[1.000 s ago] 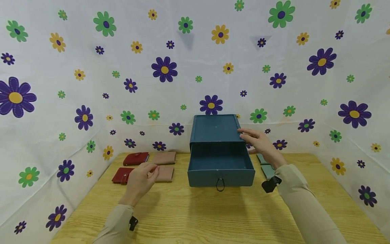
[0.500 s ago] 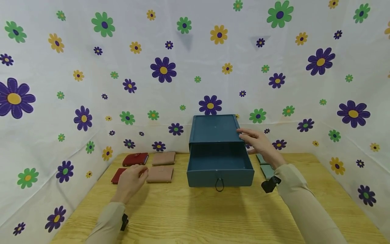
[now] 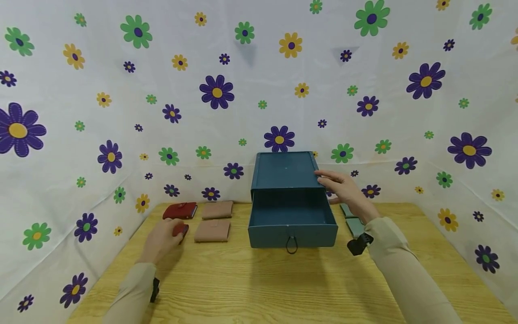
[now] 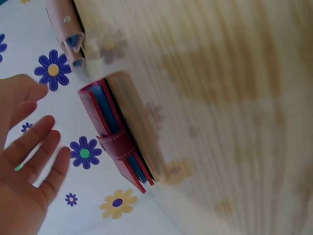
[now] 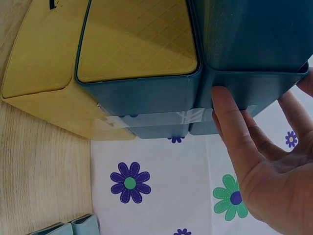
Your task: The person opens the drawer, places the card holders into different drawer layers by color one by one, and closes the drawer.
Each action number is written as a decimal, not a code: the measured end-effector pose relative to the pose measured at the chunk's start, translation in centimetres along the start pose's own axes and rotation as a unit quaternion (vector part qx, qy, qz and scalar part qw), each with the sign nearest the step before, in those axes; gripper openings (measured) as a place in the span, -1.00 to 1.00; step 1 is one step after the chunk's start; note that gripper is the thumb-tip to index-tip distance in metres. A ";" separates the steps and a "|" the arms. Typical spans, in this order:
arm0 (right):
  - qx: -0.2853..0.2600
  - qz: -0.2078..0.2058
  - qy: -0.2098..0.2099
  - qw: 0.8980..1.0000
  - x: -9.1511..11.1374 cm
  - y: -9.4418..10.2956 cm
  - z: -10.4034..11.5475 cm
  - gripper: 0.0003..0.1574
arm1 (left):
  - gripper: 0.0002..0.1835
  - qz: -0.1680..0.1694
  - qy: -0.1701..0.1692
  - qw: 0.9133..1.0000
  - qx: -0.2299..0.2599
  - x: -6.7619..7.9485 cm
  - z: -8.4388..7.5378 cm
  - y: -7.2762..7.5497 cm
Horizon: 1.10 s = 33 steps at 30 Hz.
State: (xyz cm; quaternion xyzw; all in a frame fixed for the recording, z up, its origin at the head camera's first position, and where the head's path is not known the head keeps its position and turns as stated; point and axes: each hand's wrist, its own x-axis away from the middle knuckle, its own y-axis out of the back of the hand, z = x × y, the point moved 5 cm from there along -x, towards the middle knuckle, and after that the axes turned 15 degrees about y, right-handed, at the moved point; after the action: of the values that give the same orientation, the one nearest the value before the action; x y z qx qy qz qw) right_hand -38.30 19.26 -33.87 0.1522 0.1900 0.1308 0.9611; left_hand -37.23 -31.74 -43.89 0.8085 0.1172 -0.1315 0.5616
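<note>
Around the left hand (image 3: 161,239), the back red wallet (image 3: 179,210) and the front pink wallet (image 3: 212,231) are narrowing the room, but a bare lane of the table (image 3: 239,238) is running between that pink wallet and the drawer (image 3: 273,236). The drawer's open front part is letting a hand enter from above, while the box (image 3: 285,171) is roofing its back. At the right side, the right hand (image 3: 349,194) and the green wallets (image 3: 355,227) are standing in the way, and the cloth (image 3: 259,72) is closing the way behind.

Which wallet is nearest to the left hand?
The front red wallet, partly hidden by the left hand in the head view. The rear red wallet, pink wallets and green wallets lie farther off.
</note>
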 end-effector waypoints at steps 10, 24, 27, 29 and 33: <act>0.004 0.003 0.001 1.000 0.0 -0.1 0.0 -0.32 | -0.47 0.080 0.057 0.995 -0.031 -0.7 2.1 -0.6; 0.002 0.004 0.002 1.000 -0.1 -0.1 0.0 -0.31 | -0.35 0.184 0.107 0.977 0.002 -1.1 5.1 -0.9; 0.000 0.007 0.007 1.000 -0.1 -0.1 0.1 -0.30 | -0.40 0.181 0.104 0.978 -0.002 -1.3 5.2 -0.9; -0.003 0.009 0.010 1.000 -0.1 0.0 0.1 -0.30 | -0.44 0.175 0.100 0.979 -0.009 -1.5 5.2 -0.9; -0.003 0.010 0.009 1.000 0.1 0.0 0.1 -0.31 | -0.47 0.184 0.114 0.976 -0.021 -1.7 5.0 -1.1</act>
State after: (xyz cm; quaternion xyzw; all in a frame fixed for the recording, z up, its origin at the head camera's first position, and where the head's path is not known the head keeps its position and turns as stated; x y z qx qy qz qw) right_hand -38.20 19.27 -33.80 0.1496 0.1964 0.1422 0.9586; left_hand -39.61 -36.19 -45.92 0.8136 0.0328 0.0694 0.5763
